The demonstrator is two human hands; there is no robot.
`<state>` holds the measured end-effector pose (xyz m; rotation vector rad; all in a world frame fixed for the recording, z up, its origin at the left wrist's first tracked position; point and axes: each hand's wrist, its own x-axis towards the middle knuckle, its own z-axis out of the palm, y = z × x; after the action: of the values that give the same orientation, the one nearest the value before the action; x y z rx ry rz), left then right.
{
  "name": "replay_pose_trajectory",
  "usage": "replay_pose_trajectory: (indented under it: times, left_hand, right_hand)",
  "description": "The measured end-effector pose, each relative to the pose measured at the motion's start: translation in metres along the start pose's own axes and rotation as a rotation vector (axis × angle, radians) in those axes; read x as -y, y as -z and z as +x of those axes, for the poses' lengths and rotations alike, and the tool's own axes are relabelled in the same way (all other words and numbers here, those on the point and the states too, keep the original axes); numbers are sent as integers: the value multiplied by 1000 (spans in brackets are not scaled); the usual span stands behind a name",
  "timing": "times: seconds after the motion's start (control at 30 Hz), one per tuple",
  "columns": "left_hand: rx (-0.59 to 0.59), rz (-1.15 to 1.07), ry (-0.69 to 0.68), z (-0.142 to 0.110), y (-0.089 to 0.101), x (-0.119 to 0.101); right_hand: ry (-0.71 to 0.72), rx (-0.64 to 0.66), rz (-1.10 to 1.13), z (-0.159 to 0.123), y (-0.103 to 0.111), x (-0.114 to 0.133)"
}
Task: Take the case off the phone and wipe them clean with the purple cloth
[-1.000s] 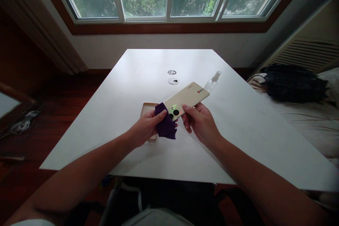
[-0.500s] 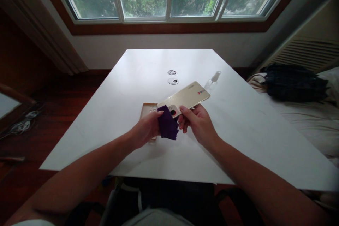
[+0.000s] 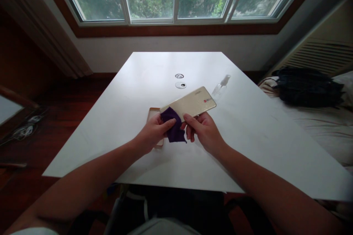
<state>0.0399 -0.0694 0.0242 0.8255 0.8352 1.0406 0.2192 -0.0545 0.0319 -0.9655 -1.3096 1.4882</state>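
A gold smartphone point(image 3: 197, 102) is tilted above the table, its back turned up toward me. My right hand point(image 3: 202, 126) grips its lower edge, thumb on the back. My left hand point(image 3: 156, 128) is closed on a dark purple cloth point(image 3: 173, 126), which lies over the phone's left end and hides the camera area. The cloth's loose corner hangs down between my hands. Partly behind my left hand, a phone case point(image 3: 153, 111) with a brownish rim lies on the table.
The white table point(image 3: 110, 128) carries a clear spray bottle point(image 3: 220, 87) beyond the phone, lying or standing at a slant, I cannot tell which. Two round cable-hole covers point(image 3: 180, 85) are set in the tabletop. A dark bag point(image 3: 307, 87) rests on the bed at the right.
The cloth has moved up and left over the phone's camera end, covering the lens that showed before. The phone has shifted slightly left and down, and my left thumb lies further onto the cloth.
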Motion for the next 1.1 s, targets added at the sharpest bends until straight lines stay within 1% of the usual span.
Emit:
replay_pose_trajectory:
  times: [0.07, 0.13, 0.3, 0.4, 0.47, 0.6, 0.8, 1.0, 1.1]
  left_hand:
    - [-24, 34, -8, 1, 2, 0]
    - [-25, 43, -12, 1, 2, 0]
    - [-9, -13, -30, -2, 1, -1]
    - [12, -26, -34, -1, 0, -2]
    - [14, -1, -34, -1, 0, -1]
    - [-13, 88, -28, 0, 1, -1]
    - [-52, 125, -6, -1, 0, -2]
    - [-63, 47, -11, 1, 3, 1]
    - [-24, -3, -20, 2, 4, 2]
  right_hand:
    - [-7, 24, -34, 0, 0, -1]
    - [-14, 29, -28, 0, 0, -1]
    - [-35, 1, 100, 2, 2, -1]
    - [-32, -23, 130, 2, 4, -2]
    - [-23, -26, 95, 2, 3, -2]
    - [-10, 6, 8, 0, -3, 0]
    - [26, 5, -28, -3, -9, 3]
    - [-16, -23, 38, 0, -4, -2]
    - [-18, -49, 85, 2, 0, -4]
